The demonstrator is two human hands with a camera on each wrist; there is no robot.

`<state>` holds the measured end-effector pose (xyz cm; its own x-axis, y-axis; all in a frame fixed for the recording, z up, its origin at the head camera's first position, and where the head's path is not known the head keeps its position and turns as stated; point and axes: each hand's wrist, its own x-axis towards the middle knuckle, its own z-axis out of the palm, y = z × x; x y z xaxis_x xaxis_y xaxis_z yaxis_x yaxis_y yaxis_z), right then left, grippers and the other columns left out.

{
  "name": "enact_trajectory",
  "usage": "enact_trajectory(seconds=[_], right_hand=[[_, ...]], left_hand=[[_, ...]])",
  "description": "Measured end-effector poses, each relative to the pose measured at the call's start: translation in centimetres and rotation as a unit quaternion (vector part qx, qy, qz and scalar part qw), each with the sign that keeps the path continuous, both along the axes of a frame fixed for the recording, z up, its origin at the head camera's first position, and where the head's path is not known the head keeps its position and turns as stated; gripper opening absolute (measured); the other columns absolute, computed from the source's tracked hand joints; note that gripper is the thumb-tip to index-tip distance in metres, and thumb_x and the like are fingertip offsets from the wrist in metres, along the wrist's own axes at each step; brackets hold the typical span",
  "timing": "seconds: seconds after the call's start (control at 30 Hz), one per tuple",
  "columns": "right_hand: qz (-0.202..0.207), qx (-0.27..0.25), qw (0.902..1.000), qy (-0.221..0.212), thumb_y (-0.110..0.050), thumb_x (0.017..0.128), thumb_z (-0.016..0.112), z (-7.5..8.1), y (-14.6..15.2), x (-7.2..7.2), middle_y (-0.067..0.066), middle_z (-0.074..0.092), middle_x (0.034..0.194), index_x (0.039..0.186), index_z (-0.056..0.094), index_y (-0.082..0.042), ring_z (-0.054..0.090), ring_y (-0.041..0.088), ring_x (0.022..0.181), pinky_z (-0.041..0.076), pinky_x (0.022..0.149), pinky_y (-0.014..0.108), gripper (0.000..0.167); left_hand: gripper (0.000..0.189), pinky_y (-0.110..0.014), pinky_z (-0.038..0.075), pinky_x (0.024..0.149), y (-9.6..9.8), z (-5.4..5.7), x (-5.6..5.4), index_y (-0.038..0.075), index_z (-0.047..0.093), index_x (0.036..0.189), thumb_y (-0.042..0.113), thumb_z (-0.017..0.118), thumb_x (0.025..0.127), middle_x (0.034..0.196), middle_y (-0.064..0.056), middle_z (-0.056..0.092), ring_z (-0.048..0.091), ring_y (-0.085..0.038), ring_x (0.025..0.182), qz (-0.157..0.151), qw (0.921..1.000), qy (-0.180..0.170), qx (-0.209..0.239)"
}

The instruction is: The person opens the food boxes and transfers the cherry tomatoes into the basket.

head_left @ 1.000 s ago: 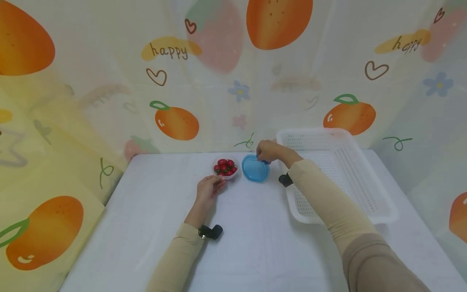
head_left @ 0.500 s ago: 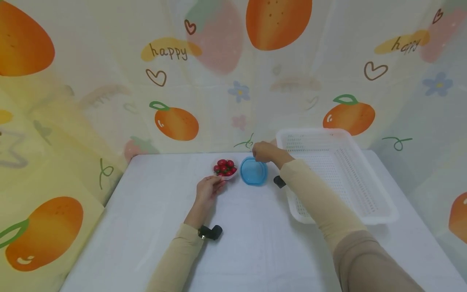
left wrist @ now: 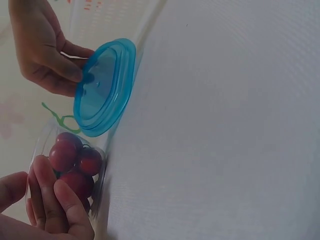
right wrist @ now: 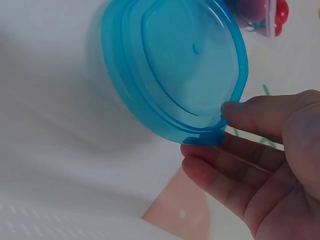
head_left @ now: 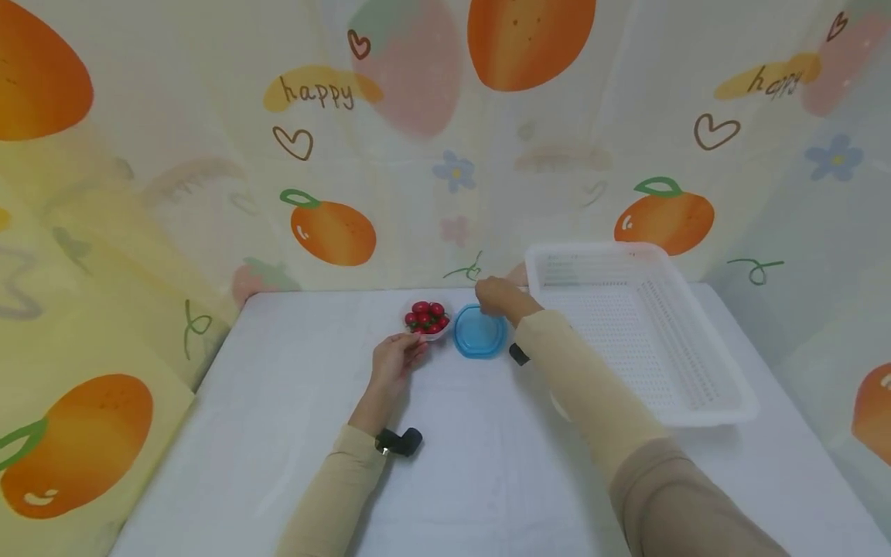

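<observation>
Near the table's far edge (head_left: 327, 296), the left hand (head_left: 391, 362) grips a tomato-filled bowl (head_left: 436, 336), the right hand (head_left: 503, 297) pinches a blue lid (head_left: 479, 334).

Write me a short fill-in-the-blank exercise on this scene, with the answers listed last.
1. The right hand pinches a lid coloured ____.
2. The left hand holds a clear container whose small round fruits are coloured ____.
3. In the head view, the white basket stands to the ____ of the lid.
4. The word printed on the backdrop is ____.

Missing words: blue; red; right; happy.
</observation>
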<state>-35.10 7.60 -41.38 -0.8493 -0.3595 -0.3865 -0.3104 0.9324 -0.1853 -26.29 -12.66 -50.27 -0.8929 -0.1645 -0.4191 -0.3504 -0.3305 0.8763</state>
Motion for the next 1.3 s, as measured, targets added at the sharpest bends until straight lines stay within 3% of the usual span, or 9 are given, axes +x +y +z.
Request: enact_trajectory(seconds=[0.23, 0.43, 0.87, 1.07, 1.3], right_hand=[[-0.036, -0.029, 0.9989, -0.005, -0.012, 0.098, 0.053, -1.3, 0.1, 0.8, 0.013, 0.062, 0.119, 0.124, 0.055, -0.006, 0.058, 0.027, 0.109, 0.049, 0.101, 0.039, 0.027], [-0.018, -0.015, 0.9997, 0.001, -0.010, 0.098, 0.047, -1.8, -0.3, 1.3, 0.013, 0.062, 0.114, 0.115, 0.057, -0.005, 0.056, 0.025, 0.102, 0.050, 0.096, 0.040, 0.021], [-0.029, -0.002, 0.9996, -0.007, -0.014, 0.098, 0.056, -3.3, -0.8, 1.5, 0.013, 0.064, 0.112, 0.123, 0.057, -0.004, 0.058, 0.025, 0.100, 0.052, 0.098, 0.038, 0.027], [-0.036, -0.002, 0.9994, -0.002, -0.015, 0.098, 0.056, -3.1, -0.5, 1.7, 0.012, 0.064, 0.112, 0.122, 0.058, -0.005, 0.057, 0.024, 0.100, 0.052, 0.098, 0.038, 0.025], [-0.023, -0.007, 0.9995, 0.020, -0.013, 0.097, 0.057, -1.5, -0.2, 0.9, 0.012, 0.064, 0.113, 0.121, 0.059, -0.005, 0.059, 0.026, 0.101, 0.052, 0.097, 0.038, 0.025]], left_hand=[[0.021, -0.031, 0.054, 0.096, 0.1, 0.0, 0.1, 0.007, 0.055, 0.113, 0.017, 0.060, 0.095, 0.093, 0.000, 0.070, 0.070, -0.014, 0.093, -0.002, 1.0000, -0.002, 0.004], [0.020, -0.030, 0.054, 0.095, 0.1, 0.0, 0.2, 0.007, 0.055, 0.112, 0.016, 0.061, 0.094, 0.091, 0.001, 0.070, 0.070, -0.016, 0.096, 0.003, 1.0000, 0.003, 0.006], [0.022, -0.034, 0.052, 0.100, 0.2, 0.0, 0.5, 0.005, 0.054, 0.114, 0.016, 0.060, 0.096, 0.094, -0.001, 0.069, 0.070, -0.017, 0.097, 0.008, 0.9999, 0.005, 0.010], [0.023, -0.033, 0.052, 0.100, 0.3, 0.0, 0.4, 0.006, 0.054, 0.115, 0.018, 0.060, 0.096, 0.095, -0.001, 0.069, 0.069, -0.021, 0.102, 0.006, 1.0000, 0.003, 0.006], [0.023, -0.029, 0.053, 0.096, 0.3, 0.0, 0.5, 0.007, 0.054, 0.114, 0.019, 0.060, 0.096, 0.096, -0.001, 0.069, 0.068, -0.017, 0.099, 0.008, 0.9999, 0.000, 0.008]])
